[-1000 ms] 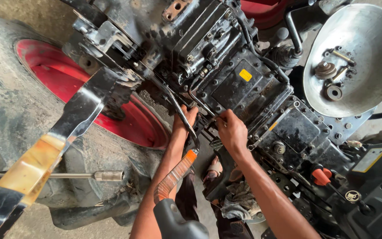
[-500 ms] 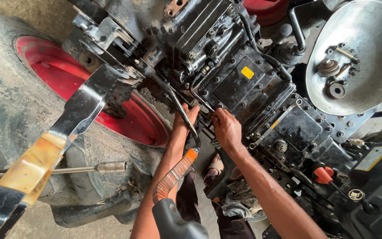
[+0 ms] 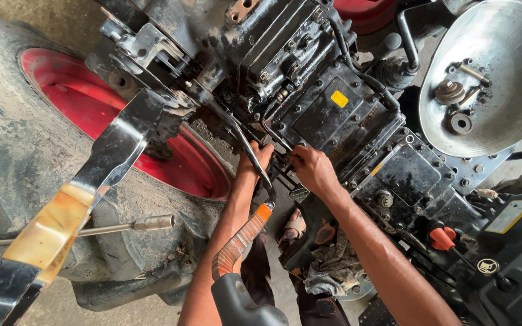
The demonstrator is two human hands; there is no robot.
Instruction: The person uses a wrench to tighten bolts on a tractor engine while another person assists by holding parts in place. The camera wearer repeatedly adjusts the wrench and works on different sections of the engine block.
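I look down on a greasy black tractor gearbox housing. My left hand reaches up beside a thin curved metal pipe at the housing's lower edge, fingers curled against it. My right hand presses on small fittings under the bolted cover plate, fingers bent; what they pinch is hidden. The two hands sit close together, a few centimetres apart. A lever with an orange ribbed grip rises between my forearms.
A big dusty tyre with a red rim fills the left. A black and yellow lift arm crosses it diagonally, with a socket bar lying on the tyre. A metal seat pan holding loose parts sits top right. Rags lie below.
The view has shifted slightly. Both hands stay at the same spot under the housing, with only small finger movements.
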